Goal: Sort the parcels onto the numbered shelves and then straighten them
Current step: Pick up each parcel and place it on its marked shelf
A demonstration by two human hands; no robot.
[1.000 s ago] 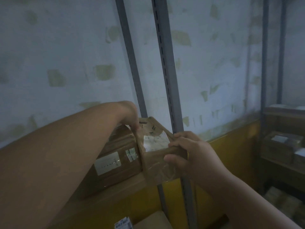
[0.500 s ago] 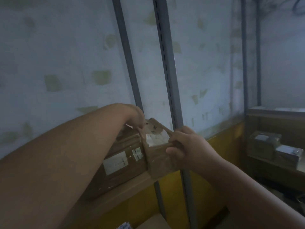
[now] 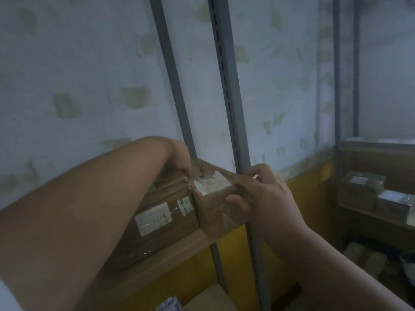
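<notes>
Head view, wooden shelf (image 3: 179, 250), patchy wall (image 3: 89, 63), both hands' fingers (image 3: 238, 199) gripping small parcel (image 3: 215, 198).

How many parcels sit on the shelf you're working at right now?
2: a small taped parcel at the shelf's right end, held by both hands, and a larger box touching its left side. The left forearm may hide more.

Pretty dim shot overall, with a cold bluish cast, no obvious lamp or window in view. The wall (image 3: 85, 70) looks washed-out and flat, and the shelf corner on the right (image 3: 377, 198) sinks into murky shadow. Everything's soft and a bit smeary, labels unreadable. Some shine on the tape of the small parcel (image 3: 221, 217). The metal upright (image 3: 226, 81) leans from wide-angle distortion, and the arms balloon at the bottom edges.
</notes>
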